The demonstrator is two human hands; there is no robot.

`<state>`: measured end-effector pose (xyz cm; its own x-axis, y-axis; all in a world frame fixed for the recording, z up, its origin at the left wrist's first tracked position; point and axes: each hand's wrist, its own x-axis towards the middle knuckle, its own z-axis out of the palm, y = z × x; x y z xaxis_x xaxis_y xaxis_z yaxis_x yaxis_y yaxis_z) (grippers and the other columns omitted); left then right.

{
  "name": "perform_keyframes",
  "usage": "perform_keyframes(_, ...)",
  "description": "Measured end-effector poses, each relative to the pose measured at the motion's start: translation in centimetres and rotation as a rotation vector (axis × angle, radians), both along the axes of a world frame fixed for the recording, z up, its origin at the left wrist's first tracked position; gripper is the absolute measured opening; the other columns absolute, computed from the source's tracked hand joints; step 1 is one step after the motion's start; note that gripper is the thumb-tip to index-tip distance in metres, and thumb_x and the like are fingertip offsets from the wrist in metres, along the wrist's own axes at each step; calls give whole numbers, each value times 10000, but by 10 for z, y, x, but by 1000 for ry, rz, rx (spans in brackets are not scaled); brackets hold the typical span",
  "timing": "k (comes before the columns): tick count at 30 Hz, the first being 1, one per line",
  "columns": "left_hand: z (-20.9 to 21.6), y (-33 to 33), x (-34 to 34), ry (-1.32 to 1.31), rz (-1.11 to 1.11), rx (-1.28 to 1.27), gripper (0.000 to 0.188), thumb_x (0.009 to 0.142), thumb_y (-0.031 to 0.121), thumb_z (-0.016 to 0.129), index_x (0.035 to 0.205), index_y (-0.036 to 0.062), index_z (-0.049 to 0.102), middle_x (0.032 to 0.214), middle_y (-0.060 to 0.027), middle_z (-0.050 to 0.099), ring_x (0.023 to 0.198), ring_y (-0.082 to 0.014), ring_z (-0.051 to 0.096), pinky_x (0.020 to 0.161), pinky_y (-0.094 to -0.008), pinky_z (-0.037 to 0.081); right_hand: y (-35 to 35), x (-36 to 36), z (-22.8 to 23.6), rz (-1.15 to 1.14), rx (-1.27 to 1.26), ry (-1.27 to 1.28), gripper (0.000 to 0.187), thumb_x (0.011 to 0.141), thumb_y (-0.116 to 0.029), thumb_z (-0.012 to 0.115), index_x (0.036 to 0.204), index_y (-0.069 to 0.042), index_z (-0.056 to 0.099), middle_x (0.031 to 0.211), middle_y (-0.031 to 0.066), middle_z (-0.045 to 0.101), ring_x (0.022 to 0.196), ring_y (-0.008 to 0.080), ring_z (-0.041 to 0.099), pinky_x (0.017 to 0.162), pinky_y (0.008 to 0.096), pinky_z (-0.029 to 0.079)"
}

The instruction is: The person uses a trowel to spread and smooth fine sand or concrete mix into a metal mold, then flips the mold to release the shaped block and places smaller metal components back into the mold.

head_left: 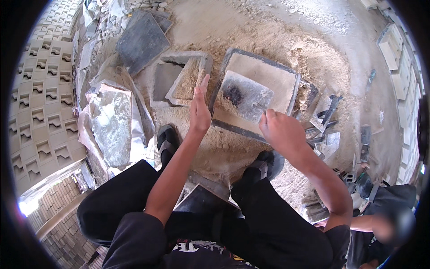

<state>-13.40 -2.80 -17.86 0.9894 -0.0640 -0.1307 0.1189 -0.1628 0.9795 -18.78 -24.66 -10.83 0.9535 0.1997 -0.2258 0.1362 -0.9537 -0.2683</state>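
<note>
I squat over a square metal mould frame [293, 94] filled with sandy mix, lying on a mound of sand. A grey square plate [253, 96] lies tilted on the mix inside it. My left hand [199, 110] is held flat and upright against the frame's left edge, fingers straight. My right hand [280, 130] grips the near right corner of the grey plate. A second mould frame [206, 60], with a sand-covered plate leaning in it, sits just left of the first.
Rows of cast patterned blocks [42, 112] line the left. A torn sack of grey powder [112, 125] lies beside my left foot. Dark plates [141, 40] rest farther back. Tools and metal parts [329, 116] lie right; another person [385, 215] sits at lower right.
</note>
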Motion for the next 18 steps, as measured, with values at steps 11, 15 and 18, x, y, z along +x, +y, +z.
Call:
perform_keyframes(11,-20,4,-19,-177,-136,414,613,1045,383,196,1471,-52,261,1527,-209,295,1443,-315,231,1182,-422,102,4,-23,14,-6,-285,-278,184,911,-191,557,892,-9,579,671,75,629,603,206,686,518,307,554)
perform_keyframes(15,-18,-10,-28,-456,-330,962,603,1037,359,206,1499,-27,170,1559,-217,197,1462,-343,151,1181,-480,43,-19,-7,33,-153,-268,-211,227,943,-215,519,873,-16,603,691,132,664,624,265,690,525,342,557)
perform_keyframes(18,-19,-9,-24,-427,-429,1094,617,1031,357,216,1510,-20,122,1576,-206,150,1477,-313,111,1179,-488,15,-23,-5,36,-199,-167,-91,302,973,-241,462,863,-2,610,699,189,667,620,322,682,553,410,556)
